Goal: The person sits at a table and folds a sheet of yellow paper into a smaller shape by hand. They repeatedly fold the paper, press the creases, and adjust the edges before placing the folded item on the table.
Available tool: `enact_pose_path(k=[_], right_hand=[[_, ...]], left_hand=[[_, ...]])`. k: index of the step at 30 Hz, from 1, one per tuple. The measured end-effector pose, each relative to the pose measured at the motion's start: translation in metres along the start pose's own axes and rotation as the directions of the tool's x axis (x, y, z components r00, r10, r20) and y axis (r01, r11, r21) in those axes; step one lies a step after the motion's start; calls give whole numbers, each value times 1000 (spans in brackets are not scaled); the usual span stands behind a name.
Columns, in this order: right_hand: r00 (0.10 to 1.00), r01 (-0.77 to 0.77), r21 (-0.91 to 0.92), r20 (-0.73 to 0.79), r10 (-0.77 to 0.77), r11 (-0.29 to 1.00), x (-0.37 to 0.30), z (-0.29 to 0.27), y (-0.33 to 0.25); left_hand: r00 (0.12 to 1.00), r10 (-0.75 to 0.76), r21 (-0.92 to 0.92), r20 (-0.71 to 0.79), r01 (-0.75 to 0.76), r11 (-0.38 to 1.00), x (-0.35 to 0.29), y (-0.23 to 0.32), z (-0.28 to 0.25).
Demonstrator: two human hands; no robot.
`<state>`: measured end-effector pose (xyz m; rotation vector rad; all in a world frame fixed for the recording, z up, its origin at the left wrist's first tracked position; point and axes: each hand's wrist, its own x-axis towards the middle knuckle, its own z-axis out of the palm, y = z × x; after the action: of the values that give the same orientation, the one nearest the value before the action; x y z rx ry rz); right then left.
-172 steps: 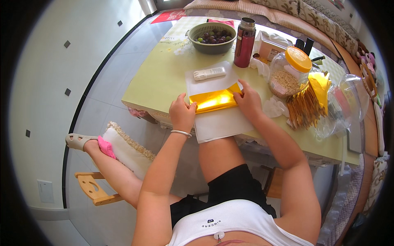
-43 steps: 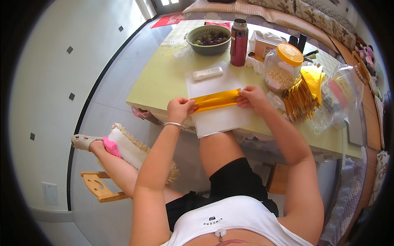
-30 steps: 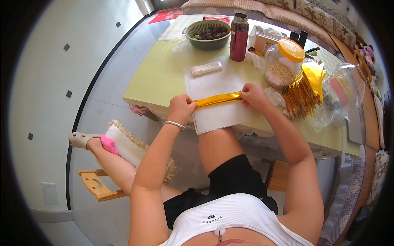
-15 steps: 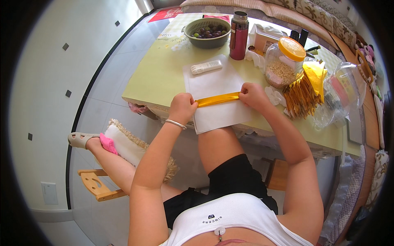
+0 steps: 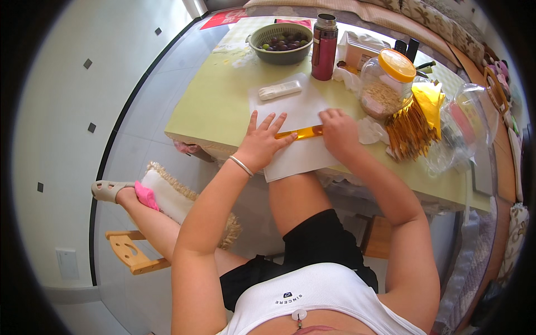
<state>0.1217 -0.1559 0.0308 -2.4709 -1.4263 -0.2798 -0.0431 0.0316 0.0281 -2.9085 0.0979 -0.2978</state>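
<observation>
A folded strip of shiny gold foil paper [image 5: 306,133] lies across white paper [image 5: 297,160] at the table's near edge. My left hand [image 5: 261,145] rests over the strip's left end, palm down and fingers spread, with the thumb along the foil. At the other end, my right hand [image 5: 341,135] has its fingers bent and pressed together on the strip; its thumb is hidden. Beyond both hands, a small white packet [image 5: 280,90] sits on the paper. To the right, a fanned stack of gold foil paper [image 5: 414,129] leans beside a clear jar [image 5: 382,92] with an orange lid.
On the far side stand a grey-green colander bowl of grapes [image 5: 280,54], a dark red thermos [image 5: 324,53] and a tissue box [image 5: 360,50]. Crumpled tissue [image 5: 373,131] lies right of my right hand. A clear plastic bag [image 5: 463,131] occupies the table's right end.
My left hand has opened from a fist-like pinch and now lies spread on the strip. The strip, held stretched between both hands before, is down on the paper; my right hand has turned over its end.
</observation>
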Motion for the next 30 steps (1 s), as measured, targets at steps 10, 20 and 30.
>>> enact_pose_path(k=[10, 20, 30], right_hand=[[916, 319, 151, 205, -346, 936, -29, 23, -13], [914, 321, 133, 215, -344, 938, -27, 25, -15], [951, 208, 95, 215, -224, 973, -43, 11, 21]], left_hand=[[992, -124, -50, 10, 125, 991, -14, -7, -3], [990, -120, -315, -80, 89, 945, 1, 48, 12], [925, -378, -201, -38, 364, 909, -45, 46, 19]])
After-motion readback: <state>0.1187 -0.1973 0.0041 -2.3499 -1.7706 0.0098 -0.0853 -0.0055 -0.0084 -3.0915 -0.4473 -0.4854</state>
